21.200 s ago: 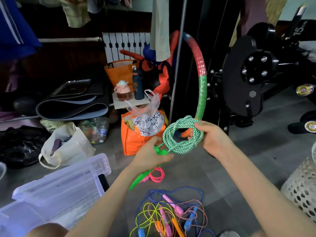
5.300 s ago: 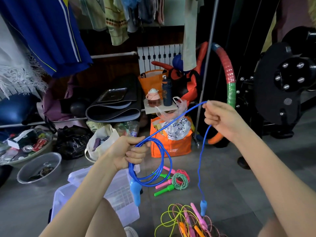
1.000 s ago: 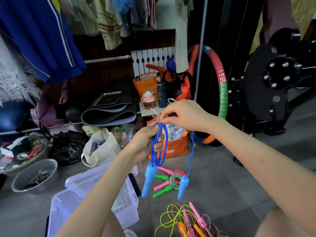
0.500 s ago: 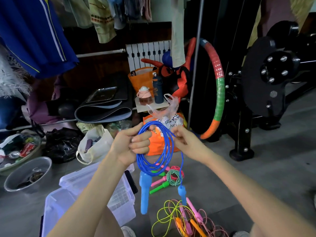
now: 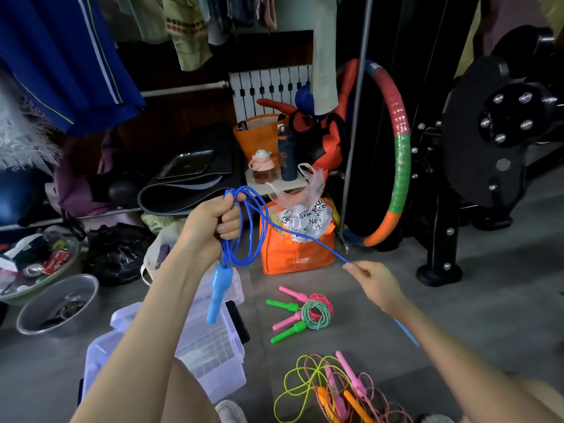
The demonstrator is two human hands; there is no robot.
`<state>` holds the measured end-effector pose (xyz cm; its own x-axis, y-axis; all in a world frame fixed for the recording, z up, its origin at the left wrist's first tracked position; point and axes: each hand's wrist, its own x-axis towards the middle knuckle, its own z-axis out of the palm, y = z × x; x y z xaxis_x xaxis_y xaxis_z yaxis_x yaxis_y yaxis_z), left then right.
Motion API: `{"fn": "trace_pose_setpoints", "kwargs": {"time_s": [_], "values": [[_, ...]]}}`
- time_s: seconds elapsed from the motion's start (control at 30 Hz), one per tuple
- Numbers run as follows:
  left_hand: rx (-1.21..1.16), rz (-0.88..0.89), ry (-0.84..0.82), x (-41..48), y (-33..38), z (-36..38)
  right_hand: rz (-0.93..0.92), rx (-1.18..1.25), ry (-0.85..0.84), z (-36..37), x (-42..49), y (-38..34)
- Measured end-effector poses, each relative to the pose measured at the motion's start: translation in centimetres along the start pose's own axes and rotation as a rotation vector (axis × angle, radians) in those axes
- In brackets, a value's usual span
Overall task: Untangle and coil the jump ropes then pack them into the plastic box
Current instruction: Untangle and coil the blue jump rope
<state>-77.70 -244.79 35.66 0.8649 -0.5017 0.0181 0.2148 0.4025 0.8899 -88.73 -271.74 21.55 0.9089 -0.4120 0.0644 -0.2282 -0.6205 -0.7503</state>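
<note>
My left hand [image 5: 215, 222] grips a blue jump rope [image 5: 248, 236] wound in several loops, one light-blue handle [image 5: 219, 291] dangling below the fist. A free strand runs down right to my right hand [image 5: 377, 285], which pinches it; the other blue handle [image 5: 404, 329] pokes out behind that wrist. On the floor lie a coiled green rope [image 5: 314, 314] and a coiled pink rope [image 5: 320, 300] with their handles. A tangle of yellow, pink and orange ropes [image 5: 332, 389] lies at the bottom. The clear plastic box [image 5: 210, 352] stands open below my left arm.
An orange bag [image 5: 293, 254] with a plastic bag in it stands behind the ropes. A padded hoop [image 5: 399, 160] leans on a black gym machine [image 5: 488, 141] at right. Metal bowls [image 5: 58, 303], a black bag and hanging clothes crowd the left.
My right hand has pulled away down to the right, drawing a strand taut out of the blue coil. My left hand has risen slightly with the loops.
</note>
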Motion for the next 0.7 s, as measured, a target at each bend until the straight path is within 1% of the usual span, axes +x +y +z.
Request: {"fn": "trace_pose_setpoints", "kwargs": {"time_s": [0.03, 0.07, 0.1, 0.13, 0.17, 0.2, 0.23, 0.27, 0.3, 0.33, 0.4, 0.47, 0.53, 0.6, 0.7], "values": [[0.100, 0.020, 0.044, 0.3, -0.2, 0.1, -0.051, -0.203, -0.001, 0.3, 0.0, -0.3], [0.194, 0.035, 0.075, 0.5, -0.4, 0.2, -0.175, -0.409, 0.058, 0.7, -0.1, -0.7], [0.272, 0.044, 0.095, 0.7, -0.7, 0.3, -0.336, -0.593, 0.076, 0.8, -0.5, -1.6], [0.325, 0.042, 0.104, 0.8, -0.9, 0.4, -0.458, -0.757, 0.049, 0.8, -1.2, -3.1], [0.365, 0.033, 0.107, 0.9, -1.1, 0.4, -0.512, -0.876, -0.086, 0.7, -1.8, -4.9], [0.391, 0.022, 0.106, 1.0, -1.3, 0.4, -0.556, -0.923, -0.173, 0.8, -2.1, -6.4], [0.408, 0.014, 0.102, 1.2, -1.5, 0.3, -0.550, -0.977, -0.270, 0.7, -2.4, -7.5], [0.416, 0.005, 0.097, 1.2, -1.7, 0.3, -0.629, -0.993, -0.271, 0.7, -2.5, -8.4], [0.418, -0.006, 0.093, 1.4, -2.0, 0.4, -0.765, -1.036, -0.237, 0.7, -2.9, -9.1], [0.417, -0.016, 0.093, 1.4, -2.1, 0.5, -0.860, -1.079, -0.170, 0.2, -3.4, -10.2], [0.407, -0.030, 0.091, 1.3, -2.2, 0.7, -1.043, -1.087, -0.048, -0.2, -3.0, -10.7], [0.406, -0.027, 0.085, 1.2, -2.2, 0.7, -1.149, -1.002, -0.025, -1.0, -2.2, -11.1], [0.411, -0.020, 0.081, 1.0, -2.2, 1.1, -1.203, -0.818, -0.019, -1.7, -1.7, -11.9], [0.399, -0.028, 0.073, 0.6, -2.4, 1.8, -1.221, -0.626, -0.054, -1.9, -1.4, -13.0], [0.475, -0.058, 0.041, 0.4, -3.1, 2.7, -1.170, -0.491, -0.109, -2.2, -1.7, -15.3]]}}
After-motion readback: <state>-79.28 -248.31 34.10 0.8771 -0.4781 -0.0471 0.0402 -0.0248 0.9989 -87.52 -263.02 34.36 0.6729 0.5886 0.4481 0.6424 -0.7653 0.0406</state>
